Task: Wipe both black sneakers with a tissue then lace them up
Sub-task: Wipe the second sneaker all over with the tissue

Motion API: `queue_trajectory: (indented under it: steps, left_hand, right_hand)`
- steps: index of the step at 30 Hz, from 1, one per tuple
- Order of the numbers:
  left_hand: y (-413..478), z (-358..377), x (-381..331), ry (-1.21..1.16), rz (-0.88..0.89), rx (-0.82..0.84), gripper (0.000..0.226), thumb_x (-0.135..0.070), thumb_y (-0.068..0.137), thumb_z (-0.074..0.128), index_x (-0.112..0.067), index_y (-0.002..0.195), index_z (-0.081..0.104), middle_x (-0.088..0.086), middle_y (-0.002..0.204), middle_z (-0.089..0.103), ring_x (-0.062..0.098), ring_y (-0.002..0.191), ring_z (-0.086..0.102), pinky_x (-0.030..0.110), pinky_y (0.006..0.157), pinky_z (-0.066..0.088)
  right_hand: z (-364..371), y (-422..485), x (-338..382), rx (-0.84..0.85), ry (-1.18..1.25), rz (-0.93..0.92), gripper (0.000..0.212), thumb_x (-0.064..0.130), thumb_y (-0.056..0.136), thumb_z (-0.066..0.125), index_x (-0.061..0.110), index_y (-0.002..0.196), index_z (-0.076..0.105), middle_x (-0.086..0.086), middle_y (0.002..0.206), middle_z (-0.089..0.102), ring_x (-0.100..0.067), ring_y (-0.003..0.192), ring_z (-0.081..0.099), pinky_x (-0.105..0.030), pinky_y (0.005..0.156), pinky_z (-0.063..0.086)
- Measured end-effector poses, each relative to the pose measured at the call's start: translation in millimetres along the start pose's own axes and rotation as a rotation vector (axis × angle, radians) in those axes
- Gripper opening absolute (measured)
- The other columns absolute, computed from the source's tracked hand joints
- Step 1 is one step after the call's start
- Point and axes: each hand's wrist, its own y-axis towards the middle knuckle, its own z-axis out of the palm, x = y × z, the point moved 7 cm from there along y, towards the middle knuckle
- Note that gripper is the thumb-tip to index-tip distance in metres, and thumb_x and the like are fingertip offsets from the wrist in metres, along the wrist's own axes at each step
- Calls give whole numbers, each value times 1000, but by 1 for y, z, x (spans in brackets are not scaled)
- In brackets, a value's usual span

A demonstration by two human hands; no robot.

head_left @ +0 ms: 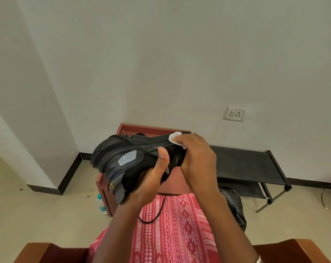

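Chair arms (47,251): brown wood, at the very bottom, one on each side, below both hands.
Lap cloth (176,234): red with white patterns, under the two forearms and below the hands.
Left hand (151,179): curled round the sneaker from below. The thumb lies flat on the side of the shoe. It holds the shoe up in the air.
Right hand (197,156): just to the right of the left hand. The fingers are bent and squeeze the tissue against the shoe.
Tissue (175,137): small, white and folded. It peeks out past the right hand's fingers and touches the shoe.
Sneaker (123,158): black with a grey dotted patch, tipped on its side. Most of it sticks out to the left of the left hand. Its far end goes under the right hand.
Lace (157,213): a black string. It runs across the shoe near the left thumb, and a loop hangs below the left hand over the red cloth.
Table (157,129): red-brown wood, behind both hands, against the wall.
Rack (246,164): black and low, to the right of the right hand, by the wall.
Bottle (101,204): clear with a blue-green cap, on the floor, below and left of the left hand, beside the table.
Dark thing (233,205): black and shiny, on the floor right of the right forearm. I cannot tell what it is.
Socket (235,113): white, on the wall, above and right of the right hand.
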Motion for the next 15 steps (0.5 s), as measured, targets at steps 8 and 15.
queue_trajectory:
  steps: [8, 15]
  left_hand:
    - [-1, 1, 4, 48, -26, 35, 107, -96, 70, 39, -19, 144, 47, 0, 143, 55, 15, 138, 48, 48, 117, 36]
    - [2, -3, 1, -179, -114, -44, 71, -97, 60, 49, -47, 109, 60, -25, 129, 64, -19, 112, 55, 18, 106, 37]
  right_hand:
    - [4, 5, 43, 244, 306, -131, 38, 27, 92, 43, 18, 111, 75, 7, 113, 73, -9, 111, 65, -34, 99, 51]
    - [7, -12, -30, -47, 18, 82, 58, -23, 75, 59, 11, 120, 71, -5, 125, 69, -17, 120, 61, -38, 113, 40]
